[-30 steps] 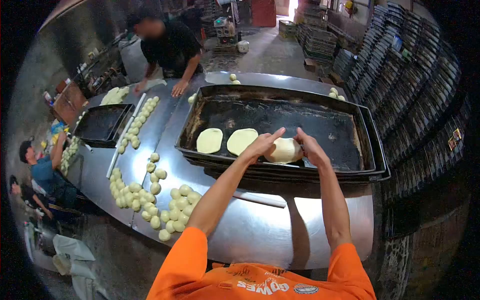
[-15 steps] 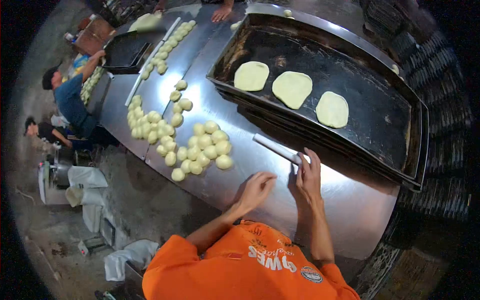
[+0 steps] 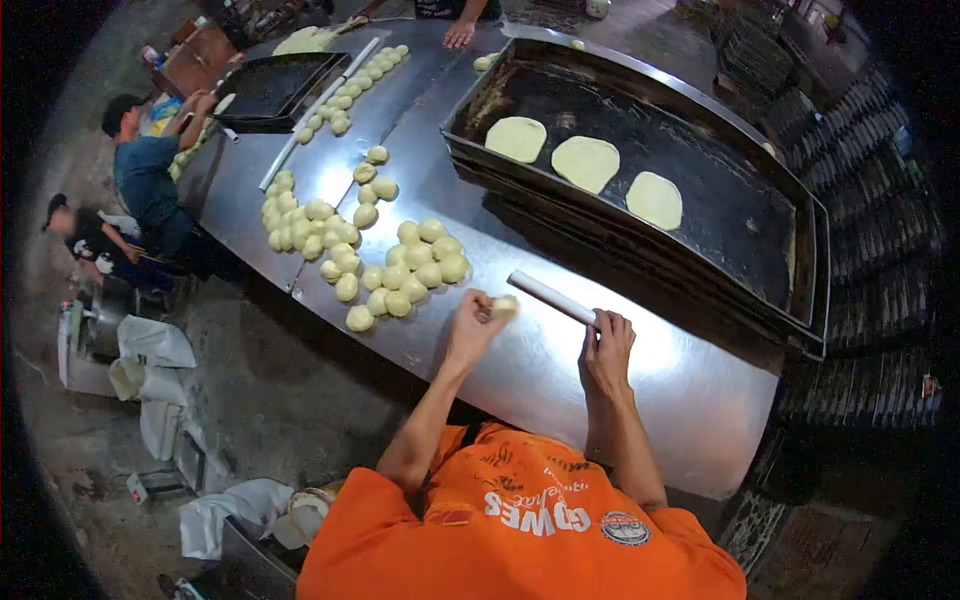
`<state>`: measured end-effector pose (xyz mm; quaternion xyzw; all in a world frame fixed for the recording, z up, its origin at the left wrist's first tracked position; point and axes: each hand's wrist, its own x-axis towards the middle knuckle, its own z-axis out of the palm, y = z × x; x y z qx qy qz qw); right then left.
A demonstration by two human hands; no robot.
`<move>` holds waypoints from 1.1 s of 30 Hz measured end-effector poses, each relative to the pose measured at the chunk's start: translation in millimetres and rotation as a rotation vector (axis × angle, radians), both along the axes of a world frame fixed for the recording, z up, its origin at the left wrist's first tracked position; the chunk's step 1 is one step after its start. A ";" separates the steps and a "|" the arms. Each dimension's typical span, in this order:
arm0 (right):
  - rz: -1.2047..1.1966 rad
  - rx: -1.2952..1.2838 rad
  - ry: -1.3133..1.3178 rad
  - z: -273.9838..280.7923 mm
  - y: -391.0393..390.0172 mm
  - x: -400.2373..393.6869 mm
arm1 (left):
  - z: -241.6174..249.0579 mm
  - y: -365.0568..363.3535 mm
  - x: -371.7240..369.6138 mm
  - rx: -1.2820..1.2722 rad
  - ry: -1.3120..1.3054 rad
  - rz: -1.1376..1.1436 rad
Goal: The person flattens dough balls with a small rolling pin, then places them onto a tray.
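dough ball [image 3: 505, 304] in left hand [image 3: 473, 322], rolling pin [image 3: 553, 298] at right hand [image 3: 607, 349]

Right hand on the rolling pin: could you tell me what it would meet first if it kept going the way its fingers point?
Beyond the rolling pin it touches, the right hand would probably meet the near rim of the big black tray; depth is uncertain.

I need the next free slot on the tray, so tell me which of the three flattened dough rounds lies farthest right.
The flattened round nearest the tray's bare right end; the other two rounds lie to its left.
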<state>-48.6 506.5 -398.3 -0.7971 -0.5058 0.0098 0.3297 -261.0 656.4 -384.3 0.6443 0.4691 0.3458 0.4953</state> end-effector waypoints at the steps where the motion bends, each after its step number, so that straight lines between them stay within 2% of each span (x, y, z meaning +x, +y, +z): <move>1: -0.007 -0.005 -0.005 -3.9 -5.2 -0.2 | 11.4 -14.2 5.3 -0.223 -0.191 -0.128; 2: -0.004 0.004 -0.009 -10.3 -8.0 0.0 | 18.3 -26.8 10.7 -0.448 -0.378 -0.256; 3: -0.002 0.011 -0.011 -14.4 -11.9 0.4 | 20.0 -37.8 15.9 -0.489 -0.425 -0.291; 5: -0.005 -0.028 0.007 -5.4 -12.5 -3.5 | -15.5 -41.0 14.2 -0.526 -0.155 -0.384; 6: -0.011 -0.045 -0.036 -6.9 -11.6 -2.9 | -19.8 -52.6 8.1 -0.543 -0.152 -0.384; 8: -0.042 -0.092 -0.149 1.2 -11.4 -11.9 | -19.6 -64.7 1.5 0.325 0.233 -0.148; 9: 0.016 -0.174 -0.167 8.3 -13.9 -20.6 | -14.3 -67.1 -2.2 0.326 0.231 -0.149; 11: 0.334 -0.142 -0.210 21.9 -16.2 -47.6 | -6.5 -85.5 -14.7 0.581 0.408 -0.368; 12: 0.386 -0.146 -0.243 13.7 -22.0 -62.8 | -12.5 -98.2 -19.9 0.770 0.551 -0.408; 14: 0.402 -0.241 -0.256 -15.1 -31.2 -68.1 | -20.5 -97.7 -33.9 0.819 0.631 -0.412; 15: 0.354 -0.213 -0.242 -1.0 -32.2 -63.4 | -21.0 -92.1 -36.7 0.880 0.708 -0.407; 16: 0.330 -0.281 -0.224 18.5 -30.1 -57.5 | -7.6 -86.0 -31.1 0.703 0.658 -0.393; 17: 0.306 -0.361 -0.194 29.6 -31.8 -54.4 | 0.2 -81.3 -29.4 0.698 0.661 -0.398; 19: 0.193 -0.213 -0.192 32.7 -25.2 -33.3 | 12.3 -59.8 -18.3 0.623 0.480 -0.239; 21: 0.034 -0.051 -0.142 23.5 -17.6 -14.1 | 22.8 -35.7 -6.3 0.623 0.462 -0.202; 23: 0.069 -0.165 0.052 36.7 -17.7 -11.1 | 25.5 -17.0 6.5 0.731 0.404 -0.207; 26: 0.243 -0.058 -0.096 38.6 -29.9 -22.2 | 15.4 -6.7 17.7 0.762 0.416 -0.327; 27: 0.286 -0.019 -0.104 30.6 -37.3 -29.3 | 0.9 -11.4 13.7 0.754 0.423 -0.331; 29: 0.246 -0.036 -0.093 7.1 -53.4 -52.3 | -35.8 -42.6 -5.4 0.874 0.644 -0.346; 30: 0.217 -0.025 -0.067 4.2 -67.3 -63.8 | -35.2 -55.7 -14.1 0.720 0.632 -0.389; 33: 0.182 -0.011 0.000 3.9 -83.5 -82.3 | -29.5 -95.5 -34.9 0.613 0.620 -0.350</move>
